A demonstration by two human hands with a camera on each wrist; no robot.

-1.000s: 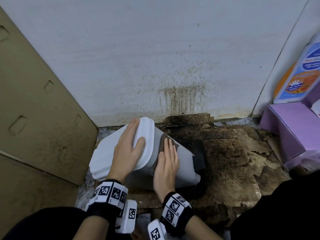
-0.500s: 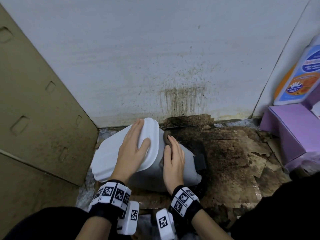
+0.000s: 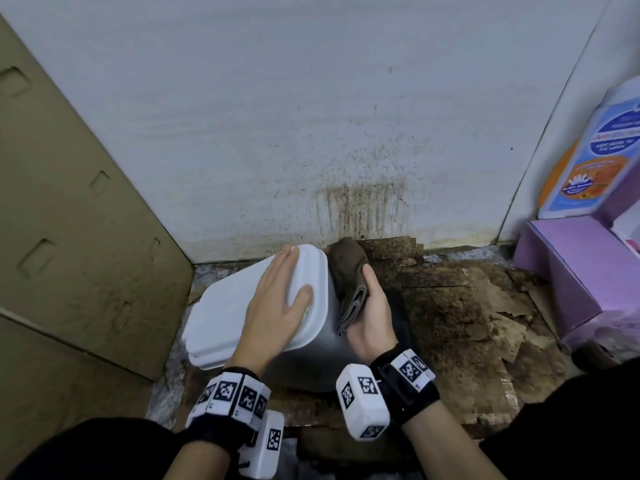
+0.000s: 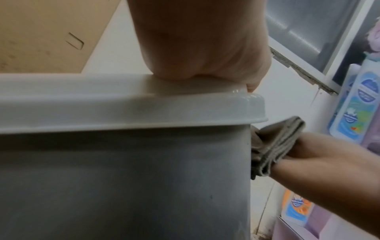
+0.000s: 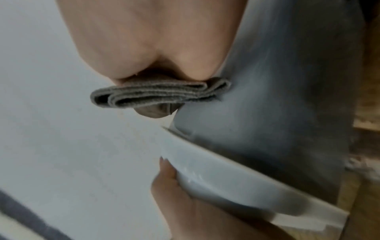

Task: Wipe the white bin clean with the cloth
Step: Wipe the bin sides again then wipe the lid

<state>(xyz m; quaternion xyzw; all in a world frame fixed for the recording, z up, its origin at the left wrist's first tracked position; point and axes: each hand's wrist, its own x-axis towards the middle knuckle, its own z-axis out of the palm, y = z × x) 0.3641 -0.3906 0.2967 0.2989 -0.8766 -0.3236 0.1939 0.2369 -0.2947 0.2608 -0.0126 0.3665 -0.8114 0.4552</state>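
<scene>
The white bin leans to the left on the floor, with its lid closed. My left hand lies flat on the lid with straight fingers, and its fingertips reach the far edge. My right hand grips a folded grey-brown cloth and holds it against the bin's right side, just under the lid rim. The left wrist view shows the bin wall, the cloth at its corner and the right hand. In the right wrist view the cloth touches the bin.
Brown cardboard stands close on the left. A stained white wall is right behind the bin. Dirty, peeling floor covering lies to the right, and beyond it stand a purple box and a detergent bottle.
My right hand has slid the cloth along the bin's side toward the wall and turned onto its edge. The left hand stayed on the lid.
</scene>
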